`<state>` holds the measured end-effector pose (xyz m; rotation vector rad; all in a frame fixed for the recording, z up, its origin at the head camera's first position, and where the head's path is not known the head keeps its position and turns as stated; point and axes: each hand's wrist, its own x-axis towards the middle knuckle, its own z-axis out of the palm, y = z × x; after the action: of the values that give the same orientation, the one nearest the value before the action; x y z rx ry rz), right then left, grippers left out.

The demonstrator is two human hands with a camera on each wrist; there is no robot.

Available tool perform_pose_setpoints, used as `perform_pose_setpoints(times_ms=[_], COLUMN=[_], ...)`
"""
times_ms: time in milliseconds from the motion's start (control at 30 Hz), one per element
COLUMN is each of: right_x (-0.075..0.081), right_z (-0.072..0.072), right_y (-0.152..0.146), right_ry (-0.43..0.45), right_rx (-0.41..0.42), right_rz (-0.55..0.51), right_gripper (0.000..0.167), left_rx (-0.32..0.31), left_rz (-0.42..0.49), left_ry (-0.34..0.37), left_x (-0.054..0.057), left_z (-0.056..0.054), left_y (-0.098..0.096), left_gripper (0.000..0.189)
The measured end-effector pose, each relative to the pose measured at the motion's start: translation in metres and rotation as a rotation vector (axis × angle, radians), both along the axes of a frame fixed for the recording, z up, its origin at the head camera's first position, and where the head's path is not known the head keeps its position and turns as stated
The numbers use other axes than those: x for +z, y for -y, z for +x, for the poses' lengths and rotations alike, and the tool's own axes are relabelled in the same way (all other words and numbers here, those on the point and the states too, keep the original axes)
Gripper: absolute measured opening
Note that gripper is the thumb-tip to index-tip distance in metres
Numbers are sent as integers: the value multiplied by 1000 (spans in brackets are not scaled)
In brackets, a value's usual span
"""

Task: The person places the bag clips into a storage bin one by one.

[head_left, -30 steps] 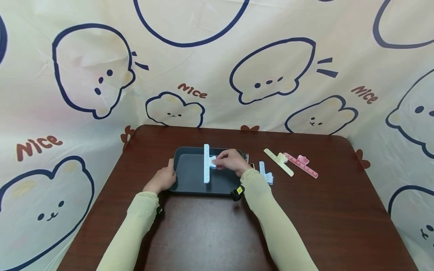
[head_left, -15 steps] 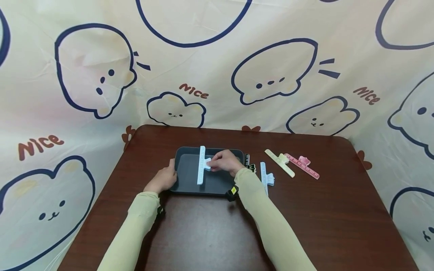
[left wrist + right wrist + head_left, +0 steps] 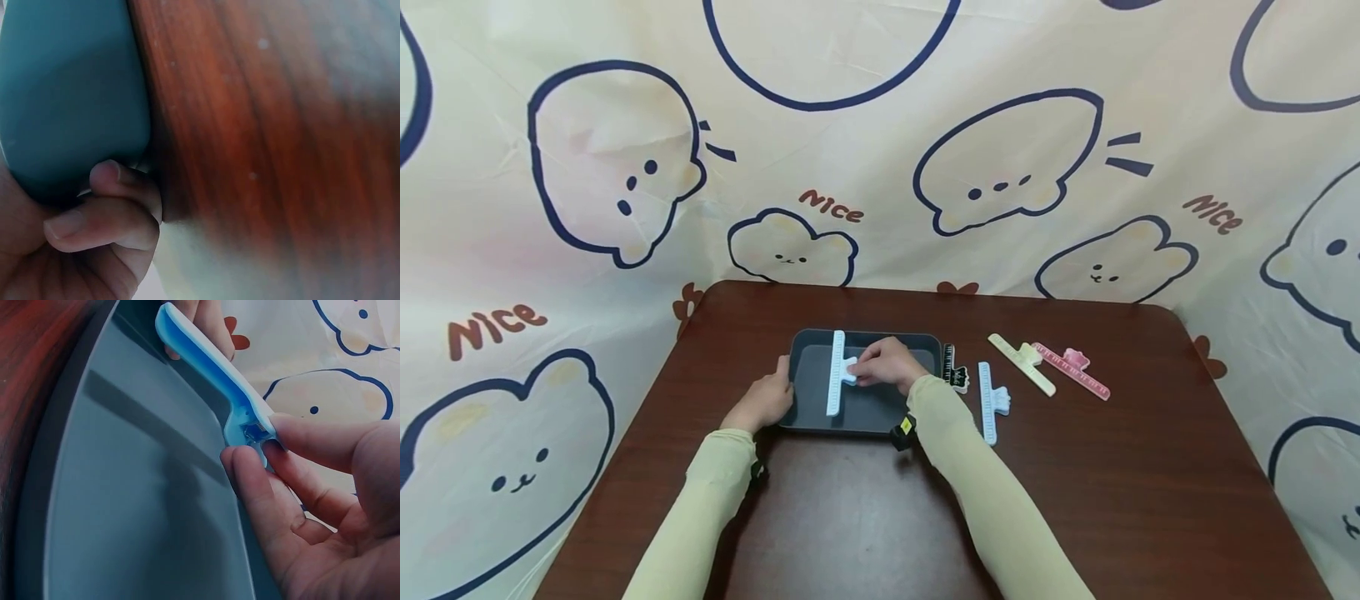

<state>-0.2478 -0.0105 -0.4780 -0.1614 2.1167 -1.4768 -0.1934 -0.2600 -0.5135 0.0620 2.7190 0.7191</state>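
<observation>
My right hand point(image 3: 889, 364) pinches the grip of a light blue ruler-edged bag clip point(image 3: 836, 375) over the dark grey tray point(image 3: 808, 379). In the right wrist view the thumb and fingertips hold the blue clip point(image 3: 203, 355) by its handle, its long bar tilted above the tray floor, where a shadow falls. The left hand point(image 3: 765, 402) holds the tray's left end. Its curled fingers point(image 3: 106, 225) lie against the tray corner point(image 3: 75, 94) in the left wrist view; part of that grip is hidden.
Right of the tray on the brown table point(image 3: 1150, 483) lie a black clip point(image 3: 953, 369), another light blue clip point(image 3: 991, 402), a pale yellow-green clip point(image 3: 1024, 364) and a pink clip point(image 3: 1072, 372). A patterned cloth point(image 3: 880, 167) hangs behind and beside the table.
My right hand has moved left across the tray, carrying the light blue clip. The black clip beside the tray now shows more fully. The left hand stays at the tray's end.
</observation>
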Motion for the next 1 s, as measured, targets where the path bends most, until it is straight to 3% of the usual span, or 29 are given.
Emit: perform_pose_setpoints(times_ms=[1000], right_x=[-11], right_z=[3], right_y=[22], right_ry=[29], right_rx=[-43], right_rz=[74], right_gripper=[14], left_rx=[106], left_rz=[66], left_ry=[72], left_x=[0], left_z=[2], left_y=[1], left_gripper=[77])
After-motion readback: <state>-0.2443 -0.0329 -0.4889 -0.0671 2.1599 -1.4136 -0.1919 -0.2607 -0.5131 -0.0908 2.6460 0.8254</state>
